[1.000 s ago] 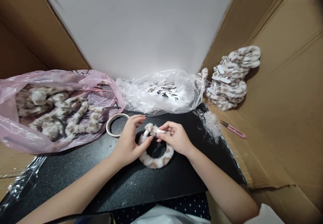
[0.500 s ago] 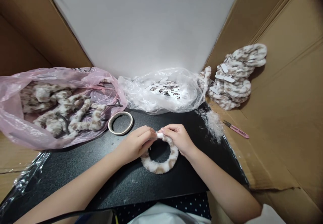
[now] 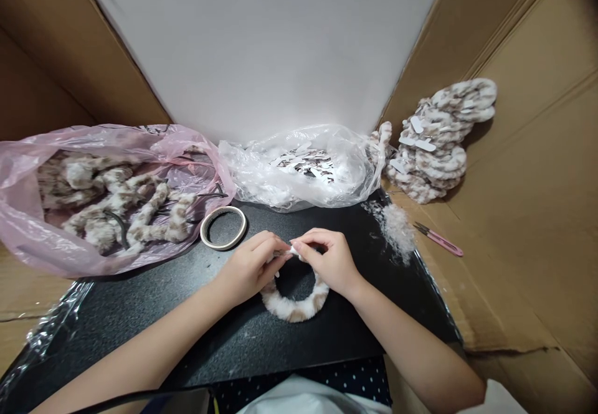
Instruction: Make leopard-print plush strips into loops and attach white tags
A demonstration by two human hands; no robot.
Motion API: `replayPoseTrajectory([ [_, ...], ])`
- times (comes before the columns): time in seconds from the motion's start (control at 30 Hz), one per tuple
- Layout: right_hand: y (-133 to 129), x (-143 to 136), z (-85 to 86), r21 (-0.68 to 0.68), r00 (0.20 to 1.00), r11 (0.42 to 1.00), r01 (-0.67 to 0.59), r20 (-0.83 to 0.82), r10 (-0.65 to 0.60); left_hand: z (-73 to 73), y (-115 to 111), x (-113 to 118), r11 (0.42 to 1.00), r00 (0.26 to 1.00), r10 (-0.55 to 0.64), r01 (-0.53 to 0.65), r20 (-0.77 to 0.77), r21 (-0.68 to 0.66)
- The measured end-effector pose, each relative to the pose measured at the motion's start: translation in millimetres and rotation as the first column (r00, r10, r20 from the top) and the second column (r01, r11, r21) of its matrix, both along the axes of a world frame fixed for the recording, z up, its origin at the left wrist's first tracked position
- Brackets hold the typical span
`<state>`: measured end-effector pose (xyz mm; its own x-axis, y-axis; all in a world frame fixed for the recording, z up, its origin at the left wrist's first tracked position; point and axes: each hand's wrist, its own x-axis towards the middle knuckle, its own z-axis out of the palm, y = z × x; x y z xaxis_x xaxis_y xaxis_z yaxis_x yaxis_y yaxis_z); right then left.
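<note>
A fluffy white and tan ring (image 3: 296, 309) lies on the black table, its far side pinched between my two hands. My left hand (image 3: 252, 264) grips it at the upper left, fingers closed. From the right, my right hand (image 3: 331, 259) pinches the top of the ring, its thumb and fingertips almost touching my left fingertips. A small white piece shows between the fingertips, and its shape is mostly hidden by them. A bit of white also sticks out below my left fingers.
A roll of tape (image 3: 223, 228) lies left of my hands. Behind are a pink bag (image 3: 28, 233) of fluffy pieces and a clear bag (image 3: 252, 180) of white tags. To the right are loose fluff (image 3: 396, 230), pink snips (image 3: 439, 239) and piled fluffy rings (image 3: 436, 146).
My right hand has shifted slightly left along the top of the ring, and its fingers now cover more of the white piece. My left hand has barely moved.
</note>
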<state>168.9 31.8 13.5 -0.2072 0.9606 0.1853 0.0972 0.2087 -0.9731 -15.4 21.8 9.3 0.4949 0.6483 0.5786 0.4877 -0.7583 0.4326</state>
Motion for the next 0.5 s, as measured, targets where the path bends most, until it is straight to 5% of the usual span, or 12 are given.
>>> replayPoseTrajectory([
  [0.1,-3.4,-0.7,-1.9,0.26,0.997,0.965,-0.021,0.073,0.002,-1.4,-1.4,-0.6,0.995,0.997,0.073,-0.071,0.026,-0.065],
  [0.23,-2.9,1.2,-3.1,0.275,0.994,0.956,-0.103,0.055,0.091,-1.6,-1.9,-1.4,0.992,0.993,0.116,-0.114,0.026,-0.062],
  [0.4,4.9,6.4,-2.8,-0.144,0.968,0.967,-0.21,-0.169,0.185,3.0,-2.6,-0.6,0.999,0.998,0.048,-0.048,0.042,-0.003],
  [0.5,8.7,8.3,-4.5,-0.451,0.919,0.825,-0.34,-0.345,0.191,2.3,-2.1,-1.8,0.998,1.0,-0.02,0.018,0.019,0.054],
])
